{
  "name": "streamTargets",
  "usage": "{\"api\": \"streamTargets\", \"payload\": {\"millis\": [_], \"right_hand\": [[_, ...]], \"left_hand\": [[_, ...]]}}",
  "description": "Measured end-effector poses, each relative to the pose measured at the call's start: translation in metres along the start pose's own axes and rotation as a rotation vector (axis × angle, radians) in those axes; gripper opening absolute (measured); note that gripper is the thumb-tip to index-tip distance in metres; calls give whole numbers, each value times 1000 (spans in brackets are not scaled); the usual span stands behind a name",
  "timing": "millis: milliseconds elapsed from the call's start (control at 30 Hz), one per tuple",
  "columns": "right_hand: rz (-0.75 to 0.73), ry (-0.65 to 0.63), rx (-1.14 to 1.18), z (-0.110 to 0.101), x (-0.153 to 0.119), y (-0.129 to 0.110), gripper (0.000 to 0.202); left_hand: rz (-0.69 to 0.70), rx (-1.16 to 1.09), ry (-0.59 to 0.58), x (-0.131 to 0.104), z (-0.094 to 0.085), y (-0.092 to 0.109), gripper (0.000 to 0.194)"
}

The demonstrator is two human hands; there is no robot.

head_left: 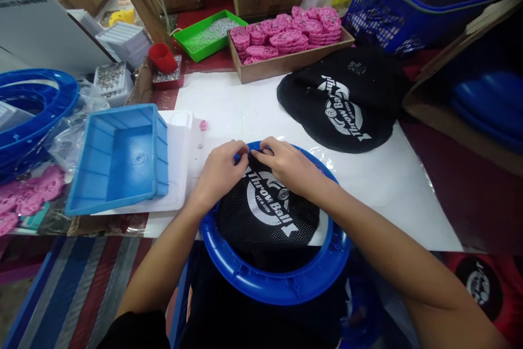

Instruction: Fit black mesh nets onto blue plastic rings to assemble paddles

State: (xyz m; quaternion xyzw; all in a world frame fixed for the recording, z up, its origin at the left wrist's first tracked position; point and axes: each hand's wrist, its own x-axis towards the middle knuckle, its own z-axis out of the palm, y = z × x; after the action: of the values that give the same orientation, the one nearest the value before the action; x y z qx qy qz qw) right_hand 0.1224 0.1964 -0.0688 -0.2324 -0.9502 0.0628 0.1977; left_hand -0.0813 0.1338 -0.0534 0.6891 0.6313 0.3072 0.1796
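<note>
A blue plastic ring (281, 286) rests partly on the white table sheet and juts over the near edge toward my body. Inside it lies a black mesh disc (267, 229) printed with "Throw Ball". At the ring's far rim my left hand (226, 166) pinches the upper edge of the mesh. Close beside it, fingertips nearly meeting, my right hand (281, 161) presses and pinches the same edge. The fingertips hide part of the mesh border, and I cannot make out any small part there. More black mesh discs (343, 104) lie stacked at the right.
A light-blue bin (134, 158) stands at left on a white lid, near other blue rings (61, 85). At the back are a green tray (200, 49) of small metal pieces, a carton (249, 71) of pink parts (288, 38) and a dark-blue basket (392, 17).
</note>
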Motion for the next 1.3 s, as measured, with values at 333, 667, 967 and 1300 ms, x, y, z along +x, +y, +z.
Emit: {"api": "streamTargets", "payload": {"millis": [333, 667, 967, 1300], "right_hand": [[-8, 1, -75, 1, 3, -2, 42], [12, -33, -41, 0, 2, -3, 46], [69, -31, 86, 10, 21, 24, 42], [175, 114, 57, -38, 0, 10, 34]], "left_hand": [[15, 17, -34, 2, -2, -5, 20], [-14, 68, -115, 3, -4, -2, 31], [14, 226, -50, 10, -9, -1, 26], [253, 162, -463, -68, 7, 61, 18]]}}
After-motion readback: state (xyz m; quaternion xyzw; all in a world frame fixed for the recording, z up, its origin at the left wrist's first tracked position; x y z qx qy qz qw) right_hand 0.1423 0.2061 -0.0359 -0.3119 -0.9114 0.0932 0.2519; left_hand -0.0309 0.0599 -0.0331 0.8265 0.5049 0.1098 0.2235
